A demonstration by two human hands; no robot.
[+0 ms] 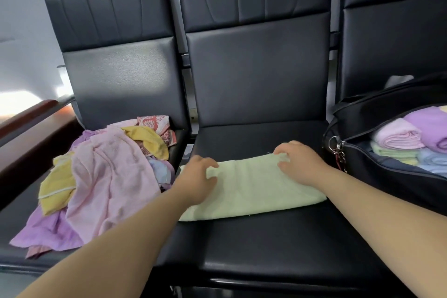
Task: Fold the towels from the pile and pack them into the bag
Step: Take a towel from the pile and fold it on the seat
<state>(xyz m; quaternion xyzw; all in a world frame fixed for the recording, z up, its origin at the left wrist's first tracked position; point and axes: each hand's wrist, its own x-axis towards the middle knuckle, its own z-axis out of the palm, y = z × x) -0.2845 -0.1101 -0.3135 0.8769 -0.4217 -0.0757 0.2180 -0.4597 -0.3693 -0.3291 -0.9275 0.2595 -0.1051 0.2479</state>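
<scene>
My left hand (pixel 197 176) pinches the far left edge of the pale green towel (pixel 254 191), and my right hand (pixel 298 162) curls round its far right corner. The towel lies folded on the middle seat (pixel 254 244), between the towel pile (pixel 106 172) on the left and the open black bag (pixel 382 179) on the right.

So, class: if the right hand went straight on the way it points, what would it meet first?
Probably the middle chair's backrest: the right hand, gripping the green towel, points forward-left over bare seat; depth is unclear.
</scene>
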